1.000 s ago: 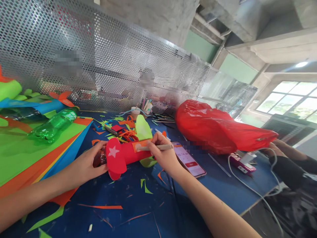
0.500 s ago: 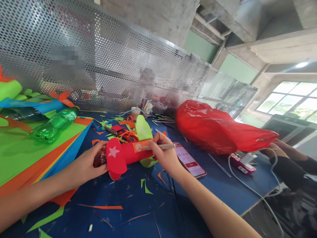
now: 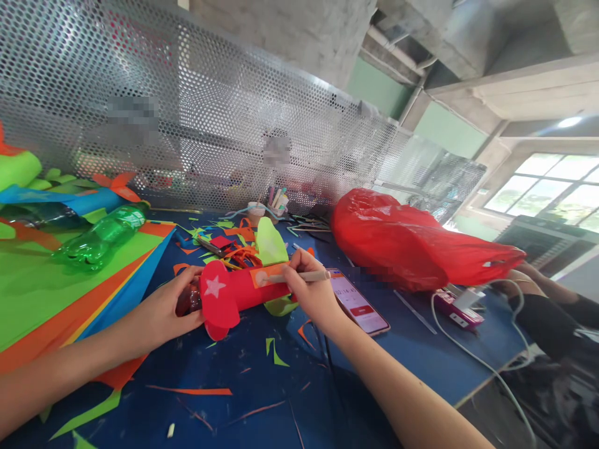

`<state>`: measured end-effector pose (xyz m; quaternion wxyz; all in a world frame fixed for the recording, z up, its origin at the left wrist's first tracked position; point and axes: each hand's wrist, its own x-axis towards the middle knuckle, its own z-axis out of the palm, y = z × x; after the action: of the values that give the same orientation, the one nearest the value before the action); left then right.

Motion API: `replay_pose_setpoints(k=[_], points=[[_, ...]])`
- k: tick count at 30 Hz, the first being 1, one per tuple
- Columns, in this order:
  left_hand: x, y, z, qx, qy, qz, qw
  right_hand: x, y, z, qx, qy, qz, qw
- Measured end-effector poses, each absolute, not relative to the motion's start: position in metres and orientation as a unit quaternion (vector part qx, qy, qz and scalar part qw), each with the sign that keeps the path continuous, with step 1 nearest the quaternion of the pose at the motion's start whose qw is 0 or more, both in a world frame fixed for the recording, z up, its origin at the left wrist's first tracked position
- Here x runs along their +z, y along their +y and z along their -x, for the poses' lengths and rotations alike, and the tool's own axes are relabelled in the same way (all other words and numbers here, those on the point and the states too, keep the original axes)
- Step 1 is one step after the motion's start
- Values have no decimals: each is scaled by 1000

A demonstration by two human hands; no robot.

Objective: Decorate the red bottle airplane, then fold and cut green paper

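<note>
Red-wrapped bottle (image 3: 248, 298), lying on its side above the blue table (image 3: 253, 424), sits between the worker's two hands in the head view. The left hand (image 3: 171, 305) curls round its bare brown end (image 3: 188, 299), thumb and fingers on opposite sides, I'd say to stop it rolling. From where I stand, the right hand (image 3: 312, 299) pinches a pale pen (image 3: 316, 275) near its middle, with the tip down at the orange patch (image 3: 275, 270); whether it touches, I can't tell. Laying the bottle flat probably keeps that patch turned up to the pen.

It's a bright piece of work: smooth red paper round the body, rounded red flaps near the brown end, one bearing a pale star (image 3: 215, 286), and a blotchy pale round mark on the orange. Lime-green pieces (image 3: 271, 240) show above and below the other end. Just beyond the right wrist lies a phone (image 3: 358, 305), screen up, presumably so its running figures can be read.
</note>
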<state>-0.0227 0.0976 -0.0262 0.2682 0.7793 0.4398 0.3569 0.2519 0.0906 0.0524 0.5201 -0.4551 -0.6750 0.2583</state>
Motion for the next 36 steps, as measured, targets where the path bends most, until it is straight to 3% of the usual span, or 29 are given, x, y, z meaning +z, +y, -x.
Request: replay_pose_setpoints(k=[14,20,36], points=[[-26,97,23,347,445,-781,267,54,90,-253,258,-668,448,536],[-26,97,25,361,446,-780,249,60,88,-254,288,-601,443,600],[-27,97,24,360,447,-779,254,60,94,-260,254,-636,474,554]])
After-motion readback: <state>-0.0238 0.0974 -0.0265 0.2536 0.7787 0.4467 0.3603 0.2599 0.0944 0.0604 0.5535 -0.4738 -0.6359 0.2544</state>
